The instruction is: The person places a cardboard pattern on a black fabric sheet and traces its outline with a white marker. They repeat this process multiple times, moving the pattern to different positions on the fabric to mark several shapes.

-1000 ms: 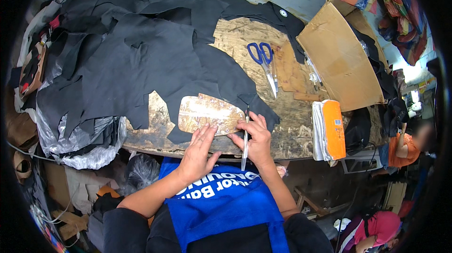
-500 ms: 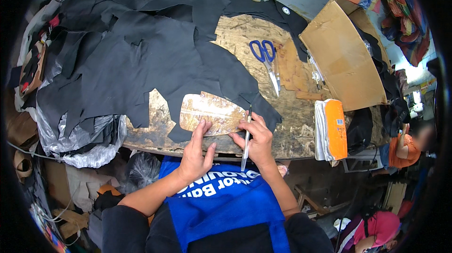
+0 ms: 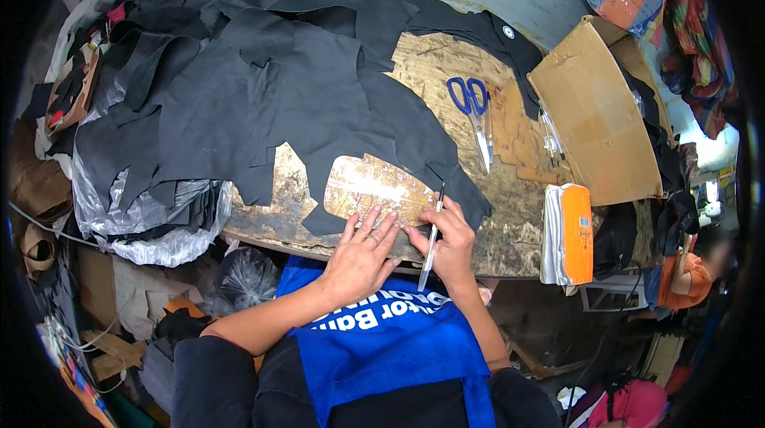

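Observation:
A shiny brownish cutting template (image 3: 362,186), flat with a rounded left end, lies on the black leather-like sheet (image 3: 295,101) near the table's front edge. My left hand (image 3: 360,265) rests flat, fingers stretched, with its fingertips on the template's near edge. At the template's right end, my right hand (image 3: 449,238) holds a clear-barrelled pen (image 3: 428,257) between thumb and fingers. The pen stands tilted, its dark end pointing away from me. The right fingertips are at or very near the template's corner; whether they touch it I cannot tell.
Blue-handled scissors (image 3: 480,125) lie on the worn wooden table (image 3: 430,61). To the right stand an orange-covered pad of papers (image 3: 579,235) and an open cardboard box (image 3: 598,109). Plastic-wrapped material (image 3: 171,245) hangs at the left edge. A person in orange (image 3: 685,278) is at far right.
My left hand has flattened, its fingers now laid across the template's near edge. The right hand keeps the pen at the same corner. The whole view has shifted slightly.

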Demonstrator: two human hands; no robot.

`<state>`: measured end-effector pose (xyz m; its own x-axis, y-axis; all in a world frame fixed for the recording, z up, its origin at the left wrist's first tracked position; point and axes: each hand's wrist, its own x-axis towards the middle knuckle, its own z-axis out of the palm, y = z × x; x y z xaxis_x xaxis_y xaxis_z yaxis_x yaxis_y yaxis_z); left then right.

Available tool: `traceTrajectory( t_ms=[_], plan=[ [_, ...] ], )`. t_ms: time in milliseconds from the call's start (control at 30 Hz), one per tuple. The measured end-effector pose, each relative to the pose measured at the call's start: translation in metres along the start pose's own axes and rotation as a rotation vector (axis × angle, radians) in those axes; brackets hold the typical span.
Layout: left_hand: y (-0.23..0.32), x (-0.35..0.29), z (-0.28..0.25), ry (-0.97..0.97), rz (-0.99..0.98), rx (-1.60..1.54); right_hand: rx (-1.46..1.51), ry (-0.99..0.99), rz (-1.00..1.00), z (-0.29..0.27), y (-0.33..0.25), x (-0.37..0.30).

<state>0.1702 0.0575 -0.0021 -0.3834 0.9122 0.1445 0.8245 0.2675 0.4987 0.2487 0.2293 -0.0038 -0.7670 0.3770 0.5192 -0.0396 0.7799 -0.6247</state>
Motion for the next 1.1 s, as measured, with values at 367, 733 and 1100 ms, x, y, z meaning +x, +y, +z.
traceTrajectory(
  t_ms=[367, 733, 1100],
  plan=[
    [0.002, 0.002, -0.006, -0.098, 0.057, 0.132, 0.473, -0.099, 0.472, -0.029, -0.015, 0.032],
    [0.003, 0.000, -0.004, -0.151, 0.104, 0.118, 0.445, -0.582, 0.290, 0.031, -0.046, 0.053],
    [0.006, 0.000, -0.004, -0.170, 0.075, 0.169, 0.208, -0.588, -0.027, 0.050, -0.038, 0.063]
  ],
)
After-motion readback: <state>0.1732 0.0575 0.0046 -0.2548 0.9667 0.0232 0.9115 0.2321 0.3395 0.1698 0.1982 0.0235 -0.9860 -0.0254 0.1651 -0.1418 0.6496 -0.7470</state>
